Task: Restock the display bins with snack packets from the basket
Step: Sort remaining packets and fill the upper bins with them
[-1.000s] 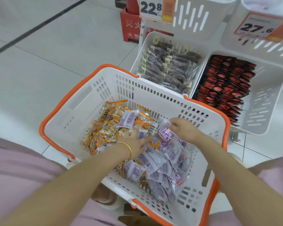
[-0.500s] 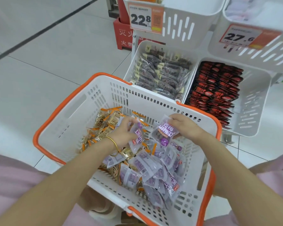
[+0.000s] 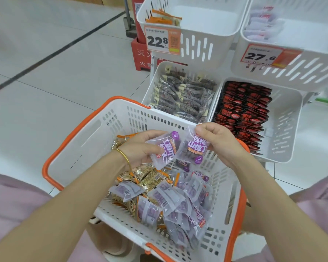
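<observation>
Both hands have lifted off the pile, each with a packet. Left hand (image 3: 138,148) grips left packet (image 3: 164,150); right hand (image 3: 222,142) pinches right packet (image 3: 195,148) by its top corner, above the basket (image 3: 87,140) far edge. Risk: slick corner slips, packet falls short of the bins (image 3: 284,118).

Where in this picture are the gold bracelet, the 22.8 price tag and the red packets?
gold bracelet (image 3: 123,156): head view, on the middle of the band.
22.8 price tag (image 3: 157,41): head view, on the big printed digits.
red packets (image 3: 242,114): head view, on the middle of the stack.
</observation>
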`<state>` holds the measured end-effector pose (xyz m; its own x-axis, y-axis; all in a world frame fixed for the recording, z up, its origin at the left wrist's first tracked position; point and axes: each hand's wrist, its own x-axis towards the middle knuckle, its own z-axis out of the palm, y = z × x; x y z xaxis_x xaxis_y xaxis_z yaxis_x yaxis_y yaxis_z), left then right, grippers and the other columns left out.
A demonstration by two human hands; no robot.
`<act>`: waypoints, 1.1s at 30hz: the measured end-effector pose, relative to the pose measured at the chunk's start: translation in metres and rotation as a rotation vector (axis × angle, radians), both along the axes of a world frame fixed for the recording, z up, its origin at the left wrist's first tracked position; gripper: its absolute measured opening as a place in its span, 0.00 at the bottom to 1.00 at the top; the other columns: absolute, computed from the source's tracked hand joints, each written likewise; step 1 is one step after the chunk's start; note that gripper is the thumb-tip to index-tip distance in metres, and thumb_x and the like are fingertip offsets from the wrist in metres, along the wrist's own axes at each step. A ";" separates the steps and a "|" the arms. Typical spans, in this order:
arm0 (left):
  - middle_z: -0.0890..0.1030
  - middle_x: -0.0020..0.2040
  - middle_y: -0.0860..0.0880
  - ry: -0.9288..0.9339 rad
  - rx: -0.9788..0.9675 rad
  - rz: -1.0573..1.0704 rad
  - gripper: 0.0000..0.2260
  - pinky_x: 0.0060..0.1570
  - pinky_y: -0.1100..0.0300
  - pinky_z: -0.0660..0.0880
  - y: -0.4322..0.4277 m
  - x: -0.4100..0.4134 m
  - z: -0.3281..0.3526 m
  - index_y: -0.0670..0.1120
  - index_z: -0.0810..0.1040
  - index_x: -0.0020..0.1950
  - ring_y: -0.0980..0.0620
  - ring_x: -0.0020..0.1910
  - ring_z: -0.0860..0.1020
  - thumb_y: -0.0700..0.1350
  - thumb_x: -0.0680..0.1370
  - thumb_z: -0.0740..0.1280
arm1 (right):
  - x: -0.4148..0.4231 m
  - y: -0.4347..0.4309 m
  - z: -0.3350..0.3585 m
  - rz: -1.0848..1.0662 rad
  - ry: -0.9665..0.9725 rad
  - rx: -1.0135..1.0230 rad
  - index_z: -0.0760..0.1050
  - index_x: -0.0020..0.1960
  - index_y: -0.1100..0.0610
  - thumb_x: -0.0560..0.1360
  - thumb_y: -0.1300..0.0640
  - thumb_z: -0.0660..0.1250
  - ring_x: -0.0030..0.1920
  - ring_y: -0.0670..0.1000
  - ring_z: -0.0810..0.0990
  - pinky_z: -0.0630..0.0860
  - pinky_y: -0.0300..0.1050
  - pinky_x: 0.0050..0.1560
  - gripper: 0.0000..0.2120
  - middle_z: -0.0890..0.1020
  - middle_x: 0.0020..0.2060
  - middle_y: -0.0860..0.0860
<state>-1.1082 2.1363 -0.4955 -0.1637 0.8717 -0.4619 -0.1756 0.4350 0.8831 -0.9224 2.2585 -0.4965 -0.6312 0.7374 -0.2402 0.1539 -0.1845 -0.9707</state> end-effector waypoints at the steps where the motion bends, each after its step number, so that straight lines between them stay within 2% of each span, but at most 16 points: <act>1: 0.81 0.53 0.44 0.118 0.007 -0.001 0.20 0.47 0.55 0.80 0.002 0.001 0.002 0.51 0.75 0.60 0.49 0.47 0.81 0.32 0.74 0.67 | 0.000 0.000 0.002 0.001 0.008 0.014 0.78 0.39 0.54 0.75 0.56 0.67 0.40 0.49 0.77 0.73 0.46 0.44 0.06 0.82 0.44 0.48; 4: 0.77 0.59 0.47 0.358 0.064 0.038 0.22 0.58 0.51 0.75 0.009 0.005 0.006 0.52 0.71 0.64 0.49 0.56 0.77 0.42 0.72 0.72 | 0.000 0.000 0.005 0.018 0.030 0.063 0.79 0.40 0.53 0.75 0.57 0.67 0.54 0.47 0.79 0.74 0.44 0.52 0.06 0.79 0.57 0.42; 6: 0.78 0.57 0.44 0.402 0.102 0.098 0.20 0.55 0.47 0.77 0.012 0.010 0.009 0.53 0.71 0.61 0.47 0.53 0.79 0.48 0.72 0.73 | -0.001 -0.002 0.007 0.033 0.043 0.098 0.80 0.41 0.53 0.75 0.57 0.67 0.52 0.44 0.79 0.74 0.39 0.48 0.05 0.80 0.55 0.43; 9: 0.81 0.45 0.42 0.296 0.160 0.280 0.17 0.47 0.45 0.80 0.017 0.020 0.015 0.42 0.72 0.59 0.48 0.37 0.81 0.46 0.74 0.71 | -0.005 -0.004 0.008 -0.031 0.038 0.206 0.79 0.41 0.51 0.75 0.55 0.67 0.42 0.38 0.78 0.71 0.38 0.48 0.05 0.82 0.42 0.39; 11: 0.81 0.41 0.44 0.149 0.182 0.364 0.13 0.47 0.50 0.80 0.020 0.026 0.019 0.39 0.72 0.53 0.50 0.37 0.80 0.47 0.75 0.68 | -0.007 -0.003 0.010 -0.123 0.042 0.300 0.75 0.40 0.50 0.77 0.56 0.65 0.37 0.36 0.74 0.70 0.35 0.46 0.07 0.78 0.34 0.37; 13: 0.82 0.36 0.48 0.010 0.267 0.344 0.08 0.44 0.57 0.80 0.022 0.036 0.027 0.40 0.70 0.43 0.53 0.36 0.81 0.44 0.76 0.66 | -0.009 -0.002 0.014 -0.187 0.053 0.402 0.72 0.40 0.50 0.79 0.56 0.62 0.36 0.36 0.71 0.68 0.34 0.43 0.09 0.74 0.34 0.39; 15: 0.83 0.36 0.50 -0.026 0.346 0.246 0.06 0.46 0.57 0.79 0.024 0.047 0.033 0.42 0.72 0.42 0.53 0.38 0.82 0.43 0.73 0.67 | -0.010 0.002 0.020 -0.211 0.045 0.513 0.69 0.40 0.50 0.80 0.57 0.60 0.38 0.40 0.70 0.67 0.36 0.43 0.10 0.71 0.35 0.42; 18: 0.81 0.50 0.43 -0.048 0.390 0.122 0.16 0.47 0.50 0.80 0.028 0.057 0.038 0.42 0.69 0.54 0.44 0.47 0.82 0.42 0.69 0.69 | -0.010 0.006 0.025 -0.217 -0.022 0.692 0.67 0.40 0.50 0.80 0.54 0.58 0.42 0.44 0.69 0.65 0.41 0.45 0.09 0.70 0.37 0.43; 20: 0.78 0.56 0.44 0.097 0.359 0.067 0.26 0.51 0.49 0.79 0.032 0.057 0.037 0.52 0.66 0.60 0.45 0.52 0.80 0.44 0.67 0.76 | -0.010 0.007 0.029 -0.204 -0.100 0.793 0.67 0.41 0.52 0.79 0.50 0.55 0.43 0.41 0.68 0.67 0.43 0.45 0.09 0.69 0.38 0.42; 22: 0.77 0.59 0.46 0.267 0.348 -0.008 0.33 0.57 0.49 0.76 0.040 0.054 0.039 0.62 0.62 0.62 0.48 0.56 0.78 0.46 0.66 0.78 | -0.008 0.007 0.037 -0.177 -0.188 0.843 0.65 0.44 0.52 0.80 0.49 0.54 0.43 0.43 0.70 0.70 0.50 0.45 0.10 0.70 0.41 0.46; 24: 0.75 0.61 0.48 0.318 0.368 -0.087 0.38 0.58 0.50 0.76 0.050 0.054 0.048 0.63 0.58 0.65 0.52 0.57 0.78 0.42 0.66 0.77 | -0.005 0.008 0.051 -0.147 -0.276 0.871 0.63 0.46 0.51 0.81 0.48 0.53 0.43 0.52 0.73 0.71 0.53 0.43 0.09 0.70 0.44 0.48; 26: 0.73 0.63 0.49 0.346 0.380 -0.146 0.42 0.58 0.50 0.76 0.064 0.055 0.059 0.60 0.54 0.69 0.54 0.57 0.78 0.43 0.66 0.77 | 0.001 0.015 0.069 -0.158 -0.306 0.898 0.61 0.47 0.50 0.81 0.47 0.53 0.40 0.55 0.73 0.69 0.51 0.41 0.08 0.70 0.42 0.48; 28: 0.71 0.66 0.49 0.359 0.404 -0.182 0.42 0.56 0.53 0.77 0.079 0.059 0.073 0.57 0.52 0.72 0.55 0.58 0.77 0.41 0.68 0.76 | 0.011 0.028 0.084 -0.169 -0.266 0.858 0.61 0.50 0.50 0.80 0.46 0.55 0.38 0.54 0.74 0.70 0.51 0.41 0.08 0.72 0.38 0.47; 29: 0.70 0.67 0.49 0.352 0.424 -0.191 0.42 0.53 0.56 0.78 0.086 0.062 0.080 0.55 0.51 0.73 0.55 0.58 0.77 0.38 0.70 0.74 | 0.018 0.035 0.094 -0.161 -0.215 0.794 0.61 0.55 0.49 0.79 0.44 0.57 0.40 0.52 0.76 0.72 0.50 0.42 0.11 0.75 0.41 0.47; 31: 0.71 0.65 0.51 0.315 0.477 -0.219 0.41 0.47 0.63 0.78 0.101 0.068 0.095 0.54 0.49 0.74 0.60 0.55 0.78 0.34 0.72 0.71 | 0.035 0.052 0.114 -0.086 -0.115 0.528 0.60 0.65 0.48 0.76 0.43 0.63 0.49 0.51 0.80 0.79 0.52 0.44 0.22 0.77 0.53 0.50; 33: 0.73 0.61 0.55 0.328 0.548 -0.273 0.40 0.45 0.69 0.75 0.115 0.077 0.112 0.55 0.50 0.72 0.67 0.49 0.78 0.32 0.72 0.70 | 0.054 0.069 0.134 0.065 -0.043 0.288 0.65 0.67 0.49 0.74 0.49 0.70 0.52 0.52 0.82 0.81 0.53 0.42 0.25 0.78 0.56 0.50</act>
